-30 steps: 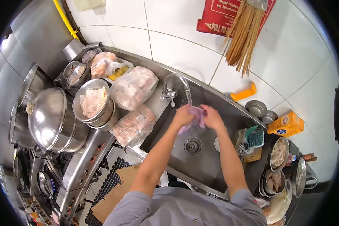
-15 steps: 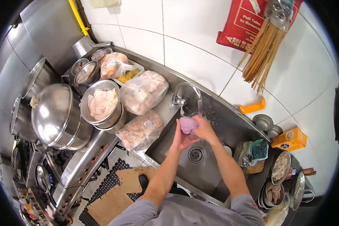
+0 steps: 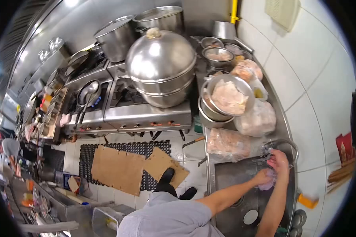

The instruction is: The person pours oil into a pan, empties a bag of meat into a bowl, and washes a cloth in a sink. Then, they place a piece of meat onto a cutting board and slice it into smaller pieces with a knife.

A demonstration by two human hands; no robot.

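Over the sink (image 3: 225, 185), my left hand (image 3: 262, 177) is closed on a soft purple wad (image 3: 269, 182), which looks wet and hangs below the fingers. My right hand (image 3: 280, 160) is raised just above it, close to the curved metal faucet (image 3: 285, 143). The right fingers point left toward the base of the faucet, and they are blurred. A round white disc (image 3: 250, 217) lies in the sink below my forearms.
Bagged raw meat (image 3: 227, 144) and a steel bowl of pale meat (image 3: 229, 96) stand beside the sink. A large domed steamer (image 3: 162, 59) sits on the stove (image 3: 146, 116), with a pan (image 3: 89, 94) over a blue flame. Cardboard (image 3: 118, 168) covers the floor mat.
The view has swung left toward the stove. My right hand has come off the purple wad and moved up near the faucet; my left hand keeps hold of the wad.
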